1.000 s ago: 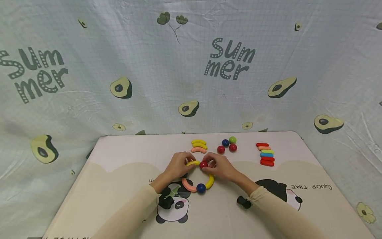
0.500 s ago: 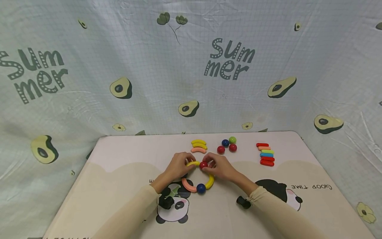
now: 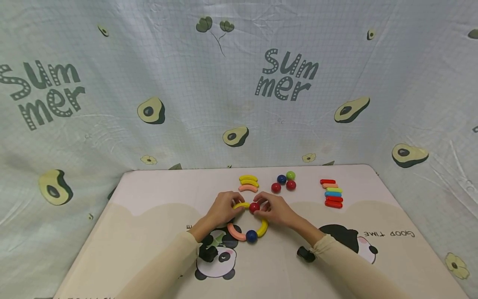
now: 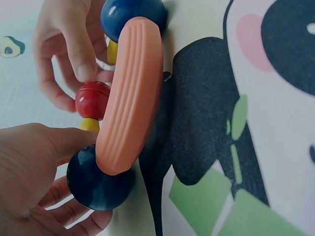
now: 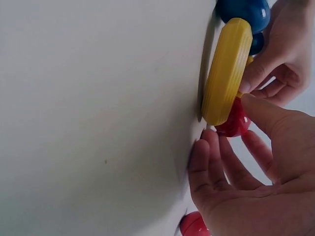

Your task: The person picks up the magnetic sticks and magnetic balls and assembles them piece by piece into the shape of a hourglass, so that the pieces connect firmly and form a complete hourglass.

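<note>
In the head view, a ring of smooth balls and ribbed curved rods lies on the table. My left hand (image 3: pixel 223 206) pinches the yellow curved rod (image 3: pixel 241 205) at the ring's far side. Against that rod's right end sits a red ball (image 3: pixel 254 207), which my right hand (image 3: pixel 277 209) holds between thumb and fingers. Nearer me are a salmon curved rod (image 3: pixel 236 233), a blue ball (image 3: pixel 252 236) and a second yellow curved rod (image 3: pixel 263 227), joined in an arc. The left wrist view shows another dark blue ball (image 4: pixel 98 182) beside my left fingers, hidden in the head view.
Behind the ring lie spare yellow curved rods (image 3: pixel 249 181) and a salmon one (image 3: pixel 248 188). Several loose balls (image 3: pixel 281 179) are grouped to their right. Short coloured straight rods (image 3: pixel 334 194) form a column farther right. A patterned cloth (image 3: pixel 235 83) hangs behind the table.
Both hands stay almost in place, gripping the same yellow curved rod and red ball. The rest of the ring has not visibly moved.
</note>
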A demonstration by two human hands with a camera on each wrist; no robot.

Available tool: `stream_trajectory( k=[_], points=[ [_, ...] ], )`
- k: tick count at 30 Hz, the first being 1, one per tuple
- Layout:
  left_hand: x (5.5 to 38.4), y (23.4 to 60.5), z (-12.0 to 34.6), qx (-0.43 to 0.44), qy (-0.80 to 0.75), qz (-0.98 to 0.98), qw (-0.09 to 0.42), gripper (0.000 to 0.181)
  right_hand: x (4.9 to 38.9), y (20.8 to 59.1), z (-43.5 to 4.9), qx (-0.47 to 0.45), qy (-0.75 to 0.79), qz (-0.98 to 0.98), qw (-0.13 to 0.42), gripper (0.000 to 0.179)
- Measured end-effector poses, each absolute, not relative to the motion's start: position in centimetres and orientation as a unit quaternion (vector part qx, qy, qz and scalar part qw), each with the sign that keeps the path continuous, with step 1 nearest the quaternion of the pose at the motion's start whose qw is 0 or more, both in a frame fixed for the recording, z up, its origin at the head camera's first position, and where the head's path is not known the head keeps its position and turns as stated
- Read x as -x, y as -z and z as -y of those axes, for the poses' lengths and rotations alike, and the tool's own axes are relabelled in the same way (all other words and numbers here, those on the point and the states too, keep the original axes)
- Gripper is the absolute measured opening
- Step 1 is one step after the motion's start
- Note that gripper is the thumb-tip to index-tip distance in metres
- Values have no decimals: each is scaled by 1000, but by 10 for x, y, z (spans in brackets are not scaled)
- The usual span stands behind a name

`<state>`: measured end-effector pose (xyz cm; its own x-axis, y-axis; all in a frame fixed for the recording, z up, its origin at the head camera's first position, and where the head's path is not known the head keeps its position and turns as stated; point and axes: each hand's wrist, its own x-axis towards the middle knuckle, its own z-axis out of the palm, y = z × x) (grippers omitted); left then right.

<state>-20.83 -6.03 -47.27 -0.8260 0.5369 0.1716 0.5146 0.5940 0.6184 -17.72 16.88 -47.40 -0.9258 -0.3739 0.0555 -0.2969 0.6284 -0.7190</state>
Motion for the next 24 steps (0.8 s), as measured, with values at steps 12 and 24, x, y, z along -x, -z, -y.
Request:
stream_trajectory(
  k=[12, 24],
  points=[
    [209, 475, 62, -292, -344, -892, 17, 12, 159, 469, -182, 155, 379, -911, 60, 37],
    [208, 476, 61, -301, -345, -889, 10, 13, 151, 469, -183, 143, 362, -917, 86, 29]
  ],
)
